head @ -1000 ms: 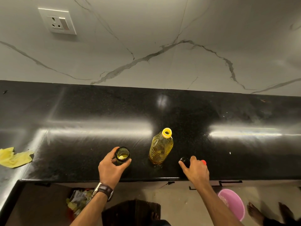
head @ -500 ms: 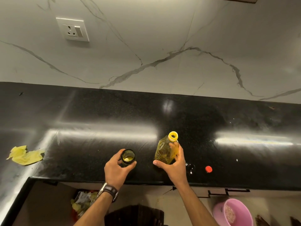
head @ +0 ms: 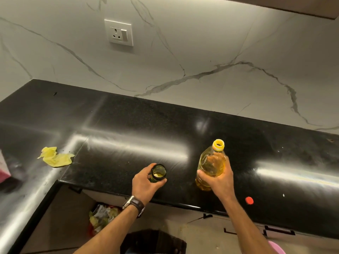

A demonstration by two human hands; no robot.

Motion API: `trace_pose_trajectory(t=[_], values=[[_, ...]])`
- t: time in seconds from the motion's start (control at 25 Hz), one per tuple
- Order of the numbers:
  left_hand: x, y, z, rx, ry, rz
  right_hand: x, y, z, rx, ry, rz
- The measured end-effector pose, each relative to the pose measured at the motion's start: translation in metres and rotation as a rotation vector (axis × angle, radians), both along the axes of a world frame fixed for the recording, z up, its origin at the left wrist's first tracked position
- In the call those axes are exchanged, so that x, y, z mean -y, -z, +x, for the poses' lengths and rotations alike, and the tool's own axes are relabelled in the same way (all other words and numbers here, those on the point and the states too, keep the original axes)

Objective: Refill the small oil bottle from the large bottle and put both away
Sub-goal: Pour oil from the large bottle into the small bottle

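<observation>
The small dark green oil bottle (head: pixel 158 173) stands uncapped near the front edge of the black counter (head: pixel 128 143), with a little oil at its bottom. My left hand (head: pixel 145 184) grips it from the near side. To its right is the large clear bottle of yellow oil (head: pixel 211 162), with an open yellow neck. My right hand (head: pixel 218 177) is wrapped round its body. A red cap (head: pixel 249 200) lies on the counter near the front edge, to the right of my right arm.
A crumpled yellow wrapper (head: pixel 55 157) lies at the counter's left corner. A wall socket (head: pixel 119 33) sits on the marble backsplash. Below the counter edge are a bin with rubbish (head: pixel 102 215) and a pink bucket (head: pixel 275 247).
My right hand left the caps on the counter, moved left and took hold of the large bottle. The view has swung to the left. My left hand stayed on the small bottle.
</observation>
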State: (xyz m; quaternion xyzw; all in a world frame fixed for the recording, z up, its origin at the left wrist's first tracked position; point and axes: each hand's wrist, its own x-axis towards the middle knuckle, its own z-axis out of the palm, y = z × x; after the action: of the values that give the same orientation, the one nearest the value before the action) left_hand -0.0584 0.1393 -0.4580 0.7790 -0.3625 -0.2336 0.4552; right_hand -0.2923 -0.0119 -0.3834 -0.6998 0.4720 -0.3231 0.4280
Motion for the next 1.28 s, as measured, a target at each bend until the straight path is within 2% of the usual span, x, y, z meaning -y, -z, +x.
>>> trace_pose_trajectory(t=[0.2,0.6,0.92,1.28], values=[[0.002,-0.003,0.007,-0.018,0.004,-0.017,0.012,-0.016,-0.006,-0.165,-0.113,-0.141],[0.022,-0.005,0.025,-0.007,0.056,-0.015,0.017,-0.008,0.010,-0.715,-0.301,-0.260],[0.021,-0.013,0.025,0.020,0.060,-0.045,0.002,-0.006,0.035,-0.915,-0.316,-0.393],[0.019,-0.015,0.025,0.046,0.080,-0.046,-0.004,-0.003,0.042,-1.027,-0.276,-0.450]])
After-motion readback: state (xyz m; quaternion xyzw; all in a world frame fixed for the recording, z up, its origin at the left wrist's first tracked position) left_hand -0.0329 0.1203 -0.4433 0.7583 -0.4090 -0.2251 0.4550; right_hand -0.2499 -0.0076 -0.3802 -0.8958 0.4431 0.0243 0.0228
